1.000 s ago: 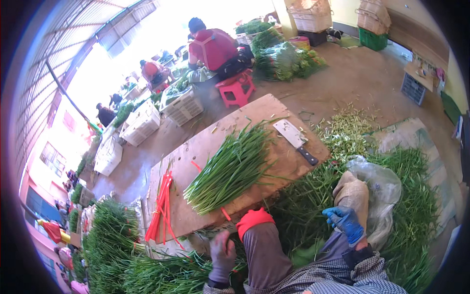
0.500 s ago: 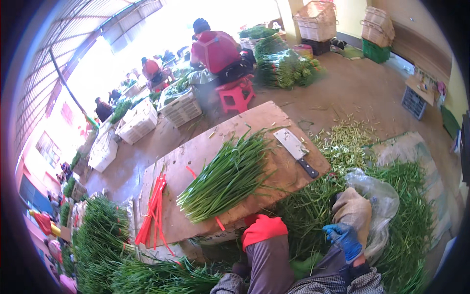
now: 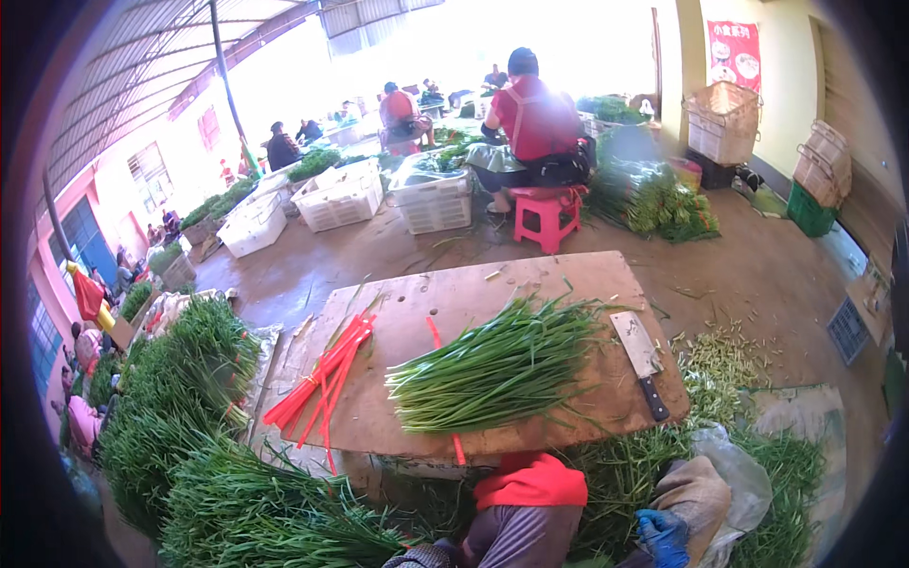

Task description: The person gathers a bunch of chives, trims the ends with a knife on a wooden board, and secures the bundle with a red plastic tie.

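My right hand, in a blue glove, is low at the right beside my knee. Its fingers are loosely bent and I see nothing in them; the lower edge cuts it off. My left hand is out of sight, with only a checked sleeve showing at the bottom. On the wooden board before me lies a loose bunch of long green chives, pale stems to the left. A red strip runs under them. More red strips lie at the board's left. A cleaver rests at its right.
Heaped green bundles stand at the left. Cut pale stem ends litter the floor at the right. Beyond the board are white crates, a pink stool with a person seated on it, and stacked baskets.
The view has swung up and turned left, so the board and chives sit lower and farther right. My right hand is nearer the lower edge. The chives, strips and cleaver keep their places on the board.
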`<control>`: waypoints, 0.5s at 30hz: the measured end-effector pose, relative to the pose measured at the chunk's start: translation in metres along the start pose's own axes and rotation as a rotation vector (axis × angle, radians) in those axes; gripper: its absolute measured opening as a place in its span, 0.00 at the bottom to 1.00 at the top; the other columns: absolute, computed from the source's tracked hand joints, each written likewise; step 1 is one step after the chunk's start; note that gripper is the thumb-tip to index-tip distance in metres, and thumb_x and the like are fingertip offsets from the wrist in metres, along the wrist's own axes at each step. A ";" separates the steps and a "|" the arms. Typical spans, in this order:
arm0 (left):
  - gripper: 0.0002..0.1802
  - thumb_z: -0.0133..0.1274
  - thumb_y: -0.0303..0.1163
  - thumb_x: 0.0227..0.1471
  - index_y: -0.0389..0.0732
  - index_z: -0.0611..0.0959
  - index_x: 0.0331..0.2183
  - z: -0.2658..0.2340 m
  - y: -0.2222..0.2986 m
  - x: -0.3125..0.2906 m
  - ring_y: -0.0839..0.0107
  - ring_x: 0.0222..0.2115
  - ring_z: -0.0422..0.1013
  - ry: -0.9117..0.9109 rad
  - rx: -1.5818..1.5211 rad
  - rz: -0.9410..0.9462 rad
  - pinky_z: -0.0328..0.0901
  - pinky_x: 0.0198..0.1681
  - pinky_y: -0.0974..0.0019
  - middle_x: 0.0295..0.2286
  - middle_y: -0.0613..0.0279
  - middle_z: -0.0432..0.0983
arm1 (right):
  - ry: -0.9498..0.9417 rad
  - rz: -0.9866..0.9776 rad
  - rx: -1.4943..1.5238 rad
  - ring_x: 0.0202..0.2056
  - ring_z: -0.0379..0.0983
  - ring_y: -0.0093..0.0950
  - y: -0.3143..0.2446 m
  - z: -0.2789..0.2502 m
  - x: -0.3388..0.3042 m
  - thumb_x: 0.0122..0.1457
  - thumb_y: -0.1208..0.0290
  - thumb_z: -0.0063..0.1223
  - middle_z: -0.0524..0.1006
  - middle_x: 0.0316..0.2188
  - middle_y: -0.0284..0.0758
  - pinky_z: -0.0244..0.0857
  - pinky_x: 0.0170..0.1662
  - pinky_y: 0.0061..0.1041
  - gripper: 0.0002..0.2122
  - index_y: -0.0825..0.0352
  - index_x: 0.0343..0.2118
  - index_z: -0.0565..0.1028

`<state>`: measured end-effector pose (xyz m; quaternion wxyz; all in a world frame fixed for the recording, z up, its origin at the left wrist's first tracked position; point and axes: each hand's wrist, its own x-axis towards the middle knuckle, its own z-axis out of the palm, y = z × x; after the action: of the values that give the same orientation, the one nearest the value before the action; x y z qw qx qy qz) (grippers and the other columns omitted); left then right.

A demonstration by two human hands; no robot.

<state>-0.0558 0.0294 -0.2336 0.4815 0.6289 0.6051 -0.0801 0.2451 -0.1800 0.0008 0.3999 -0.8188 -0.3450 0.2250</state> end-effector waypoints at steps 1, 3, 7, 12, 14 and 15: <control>0.16 0.48 0.28 0.54 0.37 0.77 0.45 0.000 0.006 0.003 0.53 0.35 0.74 -0.012 0.010 0.014 0.68 0.41 0.58 0.35 0.49 0.77 | 0.011 -0.004 -0.007 0.32 0.77 0.29 0.007 0.000 0.001 0.56 0.71 0.57 0.81 0.31 0.35 0.70 0.38 0.26 0.07 0.63 0.37 0.81; 0.16 0.48 0.28 0.54 0.37 0.77 0.45 0.000 0.012 0.008 0.53 0.35 0.74 -0.024 0.019 0.027 0.68 0.41 0.58 0.35 0.50 0.77 | 0.068 -0.034 -0.057 0.33 0.77 0.28 0.018 0.005 0.000 0.56 0.69 0.57 0.81 0.30 0.34 0.70 0.38 0.26 0.07 0.62 0.37 0.81; 0.16 0.48 0.28 0.54 0.37 0.77 0.45 -0.002 0.006 0.006 0.54 0.35 0.74 -0.007 0.005 0.020 0.68 0.41 0.59 0.35 0.50 0.77 | 0.070 -0.161 -0.171 0.33 0.77 0.28 0.031 0.009 0.000 0.57 0.67 0.56 0.81 0.31 0.34 0.70 0.38 0.26 0.08 0.61 0.37 0.81; 0.16 0.48 0.28 0.54 0.37 0.76 0.46 0.000 0.014 0.022 0.54 0.35 0.74 -0.050 0.027 0.049 0.68 0.41 0.59 0.35 0.50 0.77 | 0.081 -0.056 -0.226 0.34 0.77 0.29 0.023 0.011 -0.004 0.59 0.65 0.54 0.81 0.32 0.34 0.69 0.39 0.25 0.09 0.61 0.38 0.81; 0.16 0.48 0.28 0.54 0.37 0.76 0.46 0.001 0.012 0.021 0.54 0.35 0.74 -0.060 0.031 0.046 0.68 0.41 0.59 0.35 0.50 0.77 | 0.055 -0.038 -0.207 0.34 0.77 0.29 0.022 0.013 -0.002 0.59 0.65 0.54 0.81 0.32 0.34 0.69 0.39 0.25 0.09 0.62 0.38 0.80; 0.16 0.48 0.28 0.54 0.37 0.76 0.46 -0.001 0.012 0.023 0.54 0.35 0.74 -0.068 0.034 0.055 0.68 0.41 0.59 0.35 0.50 0.77 | 0.048 -0.026 -0.198 0.34 0.77 0.29 0.023 0.013 -0.001 0.59 0.65 0.54 0.81 0.32 0.35 0.69 0.39 0.25 0.09 0.62 0.38 0.80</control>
<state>-0.0405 0.0476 -0.2429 0.4930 0.6502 0.5696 -0.0986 0.2444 -0.1845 -0.0255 0.3280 -0.8549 -0.3666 0.1648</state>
